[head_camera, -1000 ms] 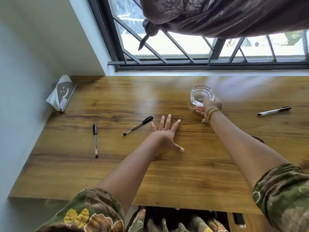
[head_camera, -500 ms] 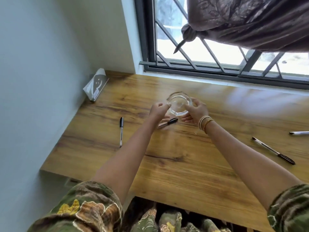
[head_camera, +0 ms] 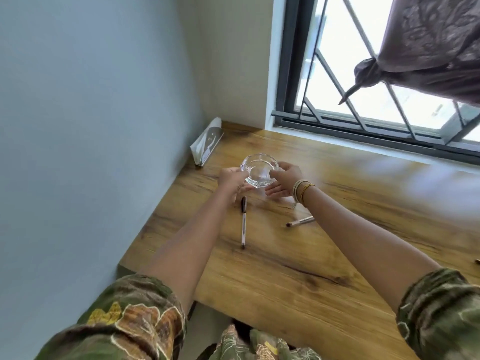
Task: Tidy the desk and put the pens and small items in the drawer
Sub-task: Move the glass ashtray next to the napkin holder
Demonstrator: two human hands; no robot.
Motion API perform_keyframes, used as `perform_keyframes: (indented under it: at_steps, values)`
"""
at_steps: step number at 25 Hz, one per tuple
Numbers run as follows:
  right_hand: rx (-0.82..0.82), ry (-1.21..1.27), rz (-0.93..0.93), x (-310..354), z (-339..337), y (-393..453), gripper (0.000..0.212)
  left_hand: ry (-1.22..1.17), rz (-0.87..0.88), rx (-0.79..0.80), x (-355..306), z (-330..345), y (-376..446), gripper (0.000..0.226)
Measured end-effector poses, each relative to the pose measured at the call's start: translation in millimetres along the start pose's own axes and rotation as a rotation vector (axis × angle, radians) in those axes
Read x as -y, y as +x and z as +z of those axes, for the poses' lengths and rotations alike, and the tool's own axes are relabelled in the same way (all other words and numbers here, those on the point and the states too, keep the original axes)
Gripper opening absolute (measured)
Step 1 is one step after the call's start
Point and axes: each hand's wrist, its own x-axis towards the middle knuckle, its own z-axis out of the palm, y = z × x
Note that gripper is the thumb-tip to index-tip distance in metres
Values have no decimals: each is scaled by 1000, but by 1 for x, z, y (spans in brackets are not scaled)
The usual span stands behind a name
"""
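A clear glass ashtray [head_camera: 259,170] is held between both hands above the far left part of the wooden desk [head_camera: 324,255]. My left hand [head_camera: 232,179] grips its left rim and my right hand [head_camera: 285,178] grips its right rim. A black-capped pen [head_camera: 243,224] lies on the desk just below the left hand, pointing toward me. A second pen [head_camera: 300,222] shows partly from under my right forearm. A pen tip [head_camera: 477,261] peeks in at the right edge. The drawer is not in view.
A white tissue pack [head_camera: 207,142] with a smiley face leans against the blue wall at the desk's far left corner. A barred window [head_camera: 363,100] with a tied dark curtain [head_camera: 428,48] runs along the back. The desk's left edge meets the wall.
The ashtray has travelled left across the desk, first in the right hand alone, then in both hands. My view has swung left toward the wall corner.
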Motion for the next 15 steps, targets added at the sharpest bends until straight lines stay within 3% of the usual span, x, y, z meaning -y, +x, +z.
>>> perform_keyframes:
  at_steps: [3,7,15]
  values:
    - [6,-7,8,12,18,27,57,29,-1,-45,-7,-11,28,32]
    - [3,-10,30,26,37,60,61,76,-18,-95,-21,-18,60,7]
    - [-30,-19,83,43,49,111,63,129,-54,-191,-36,-13,116,35]
